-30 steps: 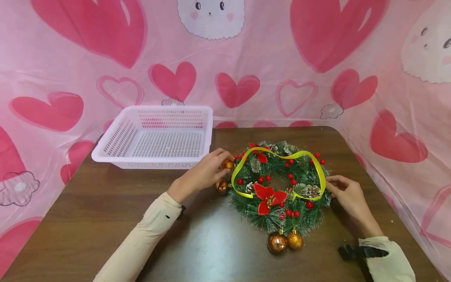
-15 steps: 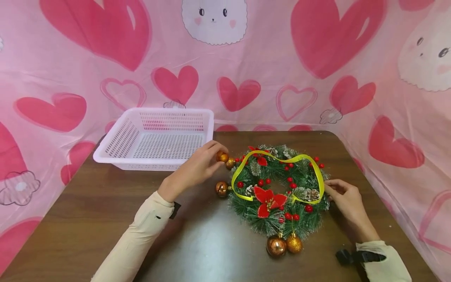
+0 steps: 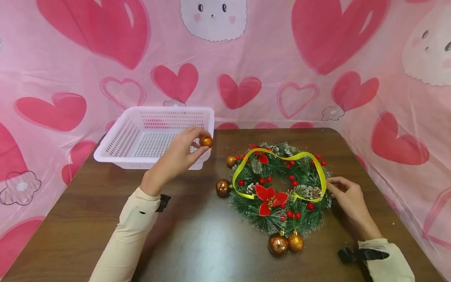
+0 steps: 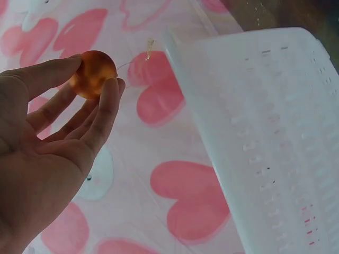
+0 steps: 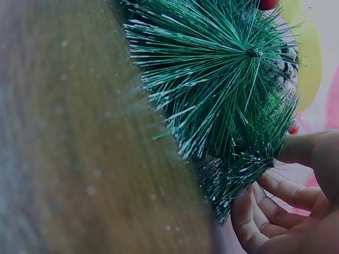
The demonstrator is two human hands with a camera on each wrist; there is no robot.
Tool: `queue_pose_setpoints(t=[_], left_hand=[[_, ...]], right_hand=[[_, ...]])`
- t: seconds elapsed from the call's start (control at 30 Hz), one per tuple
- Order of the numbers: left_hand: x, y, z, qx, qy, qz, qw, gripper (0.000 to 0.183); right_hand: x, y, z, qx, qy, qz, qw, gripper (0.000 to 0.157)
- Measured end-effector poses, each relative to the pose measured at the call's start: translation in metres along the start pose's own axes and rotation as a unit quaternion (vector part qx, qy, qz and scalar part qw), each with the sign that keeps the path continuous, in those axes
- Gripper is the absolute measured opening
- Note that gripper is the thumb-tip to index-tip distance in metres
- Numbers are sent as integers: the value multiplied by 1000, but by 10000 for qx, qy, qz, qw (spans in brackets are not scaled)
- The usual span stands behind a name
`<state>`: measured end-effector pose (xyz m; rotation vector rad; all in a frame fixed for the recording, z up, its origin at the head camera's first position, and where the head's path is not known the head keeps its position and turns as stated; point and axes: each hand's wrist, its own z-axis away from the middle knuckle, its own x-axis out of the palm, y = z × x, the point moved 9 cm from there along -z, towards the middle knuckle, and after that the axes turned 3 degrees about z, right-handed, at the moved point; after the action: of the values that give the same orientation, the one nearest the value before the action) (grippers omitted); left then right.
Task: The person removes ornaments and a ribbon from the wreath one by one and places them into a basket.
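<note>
My left hand (image 3: pixel 176 152) pinches a shiny copper-orange Christmas bauble (image 3: pixel 206 141) between thumb and fingertips. It is raised in front of the basket's right side. In the left wrist view a thin thread with a gold tip (image 4: pixel 150 48) trails from the bauble (image 4: pixel 94 75). A green Christmas wreath (image 3: pixel 306 221) with red berries, pinecones, a red poinsettia (image 3: pixel 269 199) and a yellow ribbon (image 3: pixel 321 176) lies on the table. At its right edge my right hand (image 3: pixel 350 201) grips the greenery (image 5: pixel 228 180) between thumb and fingers.
A white perforated plastic basket (image 3: pixel 105 156) stands at the back left of the brown table (image 3: pixel 197 250). Copper and gold baubles (image 3: pixel 278 244) lie at the wreath's front, others (image 3: pixel 223 188) at its left. A pink heart-patterned cloth (image 3: pixel 267 47) hangs behind.
My left hand has drawn the copper-orange bauble away from the wreath's left side, moving left and up toward the basket. The right hand stays at the wreath's right edge.
</note>
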<state>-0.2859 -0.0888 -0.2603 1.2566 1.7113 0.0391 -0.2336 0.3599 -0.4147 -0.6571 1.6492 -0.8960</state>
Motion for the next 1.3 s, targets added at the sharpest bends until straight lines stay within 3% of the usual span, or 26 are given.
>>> queue_pose_setpoints(t=[0.43, 0.77, 1.1, 1.3], left_hand=[[-26, -9, 2, -39, 394, -145, 9991, 31], [-38, -43, 5, -549, 464, -404, 9966, 29], [-47, -70, 11, -996, 556, -417, 9926, 29], [-53, -87, 16, -1256, 627, -418, 9892, 28]], right_hand=[[0, -4, -2, -301, 67, 280, 9991, 32], [2, -4, -2, -406, 21, 191, 9990, 29], [2, 1, -2, -393, -36, -81, 9992, 16], [2, 1, -3, -409, -40, 73, 9991, 22]])
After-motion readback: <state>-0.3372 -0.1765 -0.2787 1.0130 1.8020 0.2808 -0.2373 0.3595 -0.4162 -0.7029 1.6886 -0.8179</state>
